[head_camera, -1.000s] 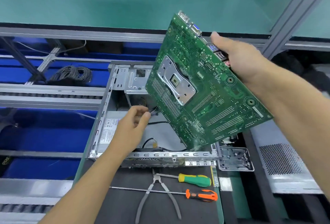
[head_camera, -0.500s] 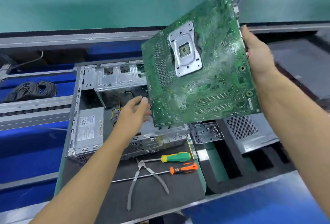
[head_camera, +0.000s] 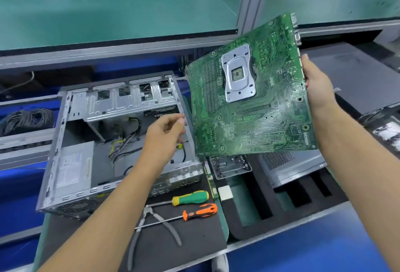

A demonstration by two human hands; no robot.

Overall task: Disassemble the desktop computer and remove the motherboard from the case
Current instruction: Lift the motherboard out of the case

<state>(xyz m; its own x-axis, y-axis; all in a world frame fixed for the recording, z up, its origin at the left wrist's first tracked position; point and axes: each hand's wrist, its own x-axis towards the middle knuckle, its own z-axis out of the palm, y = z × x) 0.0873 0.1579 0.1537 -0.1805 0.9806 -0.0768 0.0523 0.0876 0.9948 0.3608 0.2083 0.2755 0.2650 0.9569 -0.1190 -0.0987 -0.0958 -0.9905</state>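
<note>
While the right hand (head_camera: 318, 85) grips the motherboard (head_camera: 249, 98) by its edge, up to the right of the open case (head_camera: 65, 152), the left hand (head_camera: 164, 135) hovers above the case, fingers loosely curled, holding nothing.

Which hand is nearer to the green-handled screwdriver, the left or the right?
Left. The left hand hangs over the open case, above the green-handled screwdriver on the mat. The right hand is higher and farther right, gripping the motherboard by its edge.

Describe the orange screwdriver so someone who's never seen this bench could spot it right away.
Find the open computer case on the bench. On the black mat in front of it lie pliers and two screwdrivers. Yours is the nearer one, the orange screwdriver, not the green screwdriver.
</note>
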